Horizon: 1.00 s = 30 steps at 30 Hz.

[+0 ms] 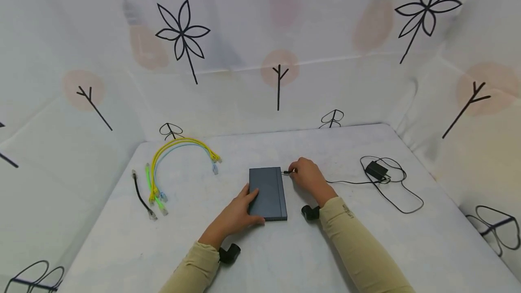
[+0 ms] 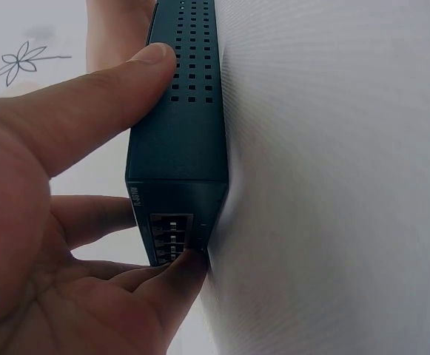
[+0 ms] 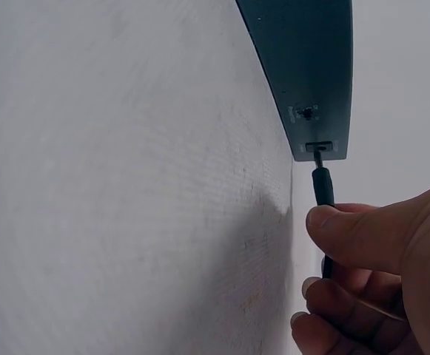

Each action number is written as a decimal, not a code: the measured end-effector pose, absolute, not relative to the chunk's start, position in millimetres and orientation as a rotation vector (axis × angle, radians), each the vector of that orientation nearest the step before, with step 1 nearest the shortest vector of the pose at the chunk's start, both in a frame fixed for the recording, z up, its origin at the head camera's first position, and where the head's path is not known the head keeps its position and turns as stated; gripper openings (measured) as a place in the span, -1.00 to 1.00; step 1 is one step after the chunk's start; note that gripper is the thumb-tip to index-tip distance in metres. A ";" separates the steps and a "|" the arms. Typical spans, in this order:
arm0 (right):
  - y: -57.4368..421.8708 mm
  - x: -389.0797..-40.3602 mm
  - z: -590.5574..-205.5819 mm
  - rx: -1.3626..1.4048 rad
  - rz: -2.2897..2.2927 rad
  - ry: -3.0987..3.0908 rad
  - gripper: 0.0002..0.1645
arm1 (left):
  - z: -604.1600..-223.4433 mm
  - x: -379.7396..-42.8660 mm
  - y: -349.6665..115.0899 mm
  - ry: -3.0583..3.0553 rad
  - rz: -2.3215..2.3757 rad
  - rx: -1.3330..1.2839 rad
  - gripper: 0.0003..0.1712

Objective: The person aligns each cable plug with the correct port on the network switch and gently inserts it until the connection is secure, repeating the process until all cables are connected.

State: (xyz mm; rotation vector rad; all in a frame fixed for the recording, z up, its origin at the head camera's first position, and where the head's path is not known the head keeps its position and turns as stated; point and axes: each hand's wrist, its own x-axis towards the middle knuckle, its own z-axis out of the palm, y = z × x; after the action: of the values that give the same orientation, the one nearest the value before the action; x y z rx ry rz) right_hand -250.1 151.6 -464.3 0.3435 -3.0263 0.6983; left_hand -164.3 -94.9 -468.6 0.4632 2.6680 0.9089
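Your left hand [image 1: 239, 210] grips the flat dark-grey metal-looking box [image 1: 266, 192], probably light, rigid; at its right, your right hand [image 1: 309, 177] pinches the slim black plastic-looking plug [image 3: 323, 186], best held mid-barrel.

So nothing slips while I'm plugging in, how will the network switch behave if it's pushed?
The network switch will probably stay rigid, given its boxy shape. Lying flat, it seems unlikely to tip or roll. It might slide without the left grip holding it.
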 end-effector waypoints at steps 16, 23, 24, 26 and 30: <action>151.8 -247.7 -463.6 0.347 0.677 -3.037 -0.80 | -470.9 -165.0 -95.5 2.672 0.906 0.461 0.09; 154.1 -254.0 -464.6 0.399 0.763 -3.057 -0.79 | -471.2 -164.3 -95.9 2.675 0.898 0.455 0.10; 154.2 -255.6 -465.1 0.404 0.776 -3.065 -0.79 | -471.1 -164.3 -95.9 2.676 0.898 0.455 0.10; 154.8 -258.5 -465.9 0.426 0.791 -3.080 -0.79 | -470.8 -164.1 -95.9 2.678 0.899 0.459 0.10; 156.3 -261.6 -466.5 0.443 0.812 -3.095 -0.78 | -470.6 -164.3 -95.5 2.679 0.900 0.465 0.10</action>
State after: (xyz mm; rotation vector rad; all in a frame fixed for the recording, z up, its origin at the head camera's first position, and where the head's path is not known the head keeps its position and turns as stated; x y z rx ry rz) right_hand -261.6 156.3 -466.5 0.4434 -3.0947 0.8116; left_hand -164.3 -95.5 -470.6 0.4645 2.6790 0.9000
